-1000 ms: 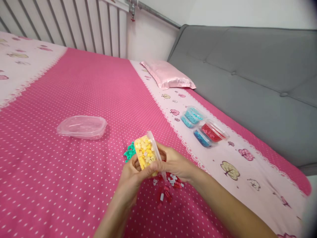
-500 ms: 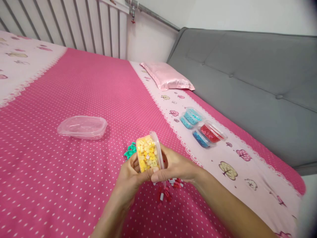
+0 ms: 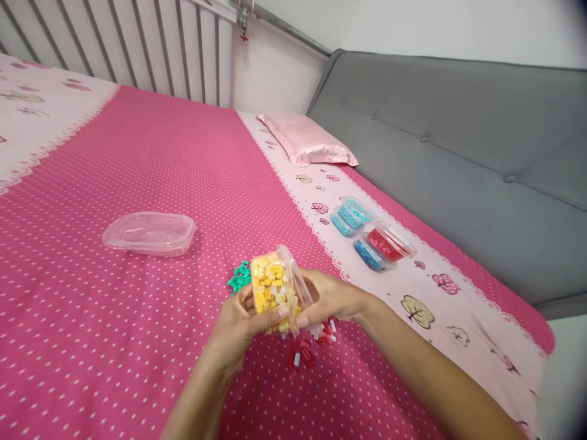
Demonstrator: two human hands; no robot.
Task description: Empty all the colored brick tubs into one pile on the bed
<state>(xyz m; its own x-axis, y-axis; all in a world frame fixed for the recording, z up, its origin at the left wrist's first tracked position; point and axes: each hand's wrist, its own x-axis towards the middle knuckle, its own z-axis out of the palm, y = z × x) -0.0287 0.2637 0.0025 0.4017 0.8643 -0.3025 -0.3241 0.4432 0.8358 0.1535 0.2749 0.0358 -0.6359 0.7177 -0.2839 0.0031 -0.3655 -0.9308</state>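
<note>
My left hand [image 3: 236, 333] is wrapped round a clear plastic tub [image 3: 267, 290] full of small yellow and cream toy bricks, tipped on its side above the bed. The tub's mouth faces right. With its fingers closed, my right hand [image 3: 334, 297] grips the clear lid [image 3: 300, 284], which stands at an angle to the rim with a gap along the lower part. Some yellow bricks show at that gap. Below the hands lie loose red and white bricks [image 3: 302, 354]. Green bricks [image 3: 239, 277] are heaped behind my left hand, partly hidden by it.
An empty clear container [image 3: 149, 234] rests on the pink dotted bedspread [image 3: 183, 159] at left. Stacked tubs of light blue bricks [image 3: 351, 214] and tubs of red [image 3: 385, 242] and dark blue bricks [image 3: 369, 253] stand at right. Beyond are a pillow [image 3: 307, 139] and grey headboard [image 3: 449, 116].
The lid has swung away from the tub's rim, opening a gap on its lower side. My right hand has shifted slightly right with the lid. The view has moved a little.
</note>
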